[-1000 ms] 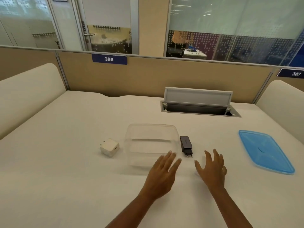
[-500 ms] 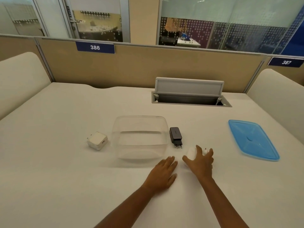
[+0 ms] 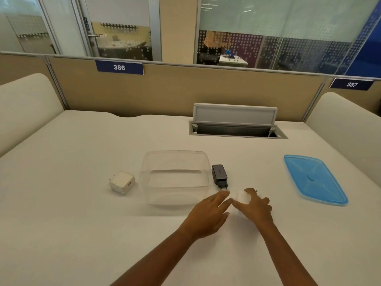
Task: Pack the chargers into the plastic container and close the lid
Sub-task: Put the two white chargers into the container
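Note:
A clear plastic container [image 3: 175, 159] stands open and empty in the middle of the white table. A square white charger [image 3: 122, 182] lies to its left. A black charger [image 3: 219, 175] lies against its right side, prongs toward me. My right hand [image 3: 255, 205] is closed over a small white charger [image 3: 243, 196] just right of the black one; most of that charger is hidden by my fingers. My left hand [image 3: 208, 215] lies flat with fingers apart, its fingertips near the black charger's prongs. The blue lid [image 3: 313, 179] lies flat at the right.
An open grey cable hatch [image 3: 237, 122] is set into the table behind the container. Tan partition panels with number plates 386 [image 3: 119, 67] and 387 [image 3: 351, 84] close off the back. Cream padded dividers stand at the left and right edges.
My right hand went from open above the table to closing over the small white charger. My left hand slid right, toward the black charger's prongs. The camera view shifted.

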`<state>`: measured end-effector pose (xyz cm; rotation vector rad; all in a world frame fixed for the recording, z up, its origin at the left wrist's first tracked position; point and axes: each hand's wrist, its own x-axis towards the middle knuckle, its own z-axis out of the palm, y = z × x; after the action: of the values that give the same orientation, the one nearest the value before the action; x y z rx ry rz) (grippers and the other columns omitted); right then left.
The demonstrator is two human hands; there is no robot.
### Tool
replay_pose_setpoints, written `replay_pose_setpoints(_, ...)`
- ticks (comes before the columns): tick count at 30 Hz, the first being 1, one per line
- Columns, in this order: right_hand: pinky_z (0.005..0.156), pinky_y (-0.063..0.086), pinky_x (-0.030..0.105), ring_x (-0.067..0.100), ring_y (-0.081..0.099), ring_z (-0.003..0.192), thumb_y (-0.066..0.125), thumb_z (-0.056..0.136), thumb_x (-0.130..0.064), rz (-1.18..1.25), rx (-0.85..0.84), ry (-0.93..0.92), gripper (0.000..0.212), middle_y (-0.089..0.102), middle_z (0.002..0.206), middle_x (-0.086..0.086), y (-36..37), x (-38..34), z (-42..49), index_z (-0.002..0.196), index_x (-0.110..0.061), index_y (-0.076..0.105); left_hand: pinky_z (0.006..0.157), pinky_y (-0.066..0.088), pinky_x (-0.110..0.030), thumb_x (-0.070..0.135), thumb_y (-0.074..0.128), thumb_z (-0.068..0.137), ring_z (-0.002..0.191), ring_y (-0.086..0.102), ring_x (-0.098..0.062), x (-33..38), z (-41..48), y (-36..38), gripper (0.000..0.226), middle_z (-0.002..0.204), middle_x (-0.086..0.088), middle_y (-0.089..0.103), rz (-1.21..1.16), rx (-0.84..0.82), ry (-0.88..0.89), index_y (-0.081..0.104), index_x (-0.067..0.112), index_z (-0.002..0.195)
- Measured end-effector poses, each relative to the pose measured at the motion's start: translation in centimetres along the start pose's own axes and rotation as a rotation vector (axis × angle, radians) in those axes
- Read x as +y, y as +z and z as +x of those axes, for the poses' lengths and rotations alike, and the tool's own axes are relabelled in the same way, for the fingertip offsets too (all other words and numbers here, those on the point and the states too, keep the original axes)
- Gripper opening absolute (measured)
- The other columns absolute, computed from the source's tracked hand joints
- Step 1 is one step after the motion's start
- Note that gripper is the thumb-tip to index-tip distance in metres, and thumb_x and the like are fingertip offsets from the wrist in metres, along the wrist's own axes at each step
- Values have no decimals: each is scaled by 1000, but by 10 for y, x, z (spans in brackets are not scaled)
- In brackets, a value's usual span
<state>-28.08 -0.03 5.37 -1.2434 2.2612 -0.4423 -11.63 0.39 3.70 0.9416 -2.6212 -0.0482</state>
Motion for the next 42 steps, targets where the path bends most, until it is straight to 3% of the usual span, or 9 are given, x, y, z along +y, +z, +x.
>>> replay_pose_setpoints(6,51,42,24,27,48,95,66,80,-32,403,-53,-50,48,50,119,15,-24,-16,-4,122,-21,46,84,55,-22,27,39,82,109,67,-18,-29,5,-43,42,119,-6,69,87,130,-94,63,13,114)
replay_pose_setpoints(12,78,50,36,22,44,98,67,81,-27,391,-7,-277,55,46,118,11,-40,-69,-16,128,-18,40,103,42,-45,16,39,85,125,52,-37,-74,-11,-76,47,133,-24,55,117,161,-381,53,-1,126)
replay_pose_setpoints(15,90,50,42,22,42,101,68,79,-28,332,-25,-364,60,44,129,13,-39,-100,-23,131,-21,37,88,52,-58,35,32,80,120,53,-47,-110,-27,-88,64,130,-32,54,167,-14,-538,54,-6,124)
replay_pose_setpoints(17,87,50,38,22,42,101,68,79,-28,311,-56,-420,62,43,130,13,-33,-120,-26,131,-23,36,115,25,-55,63,19,80,142,21,-43,-130,-38,-96,92,152,-29,21,93,-91,-597,23,-3,143)
replay_pose_setpoints(19,85,48,35,22,44,101,69,77,-30,286,-72,-475,63,44,131,12,-23,-139,-27,131,-24,37,120,-1,-43,87,16,62,147,-9,-29,-145,-51,-109,120,158,-17,-10,-100,-291,-663,-5,6,147)
replay_pose_setpoints(24,88,47,37,28,47,110,72,72,-31,92,-127,-596,70,45,131,14,12,-175,-25,132,-22,36,120,-6,-41,101,20,10,147,-13,-21,-167,-64,-129,169,159,-10,-14,-233,-460,-638,-14,7,146)
replay_pose_setpoints(27,97,46,43,32,44,119,74,69,-31,-51,-198,-665,77,44,132,14,34,-187,-22,134,-24,32,120,-6,-41,96,38,21,147,-14,-19,-168,-66,-132,162,159,-9,-14,-245,-543,-623,-14,8,146)
replay_pose_setpoints(31,102,41,46,29,41,123,75,66,-33,-266,-280,-743,85,40,139,10,53,-197,-14,136,-24,28,120,-8,-40,55,67,72,147,-14,-18,-168,-63,-130,120,159,-9,-15,-247,-526,-629,-14,8,146)
replay_pose_setpoints(42,104,40,42,29,42,125,77,66,-30,-480,-417,-736,95,41,141,10,89,-210,-3,141,-16,20,121,-7,-41,51,68,74,146,-16,-16,-172,-63,-130,118,158,-7,-17,-283,-540,-603,-15,8,146)
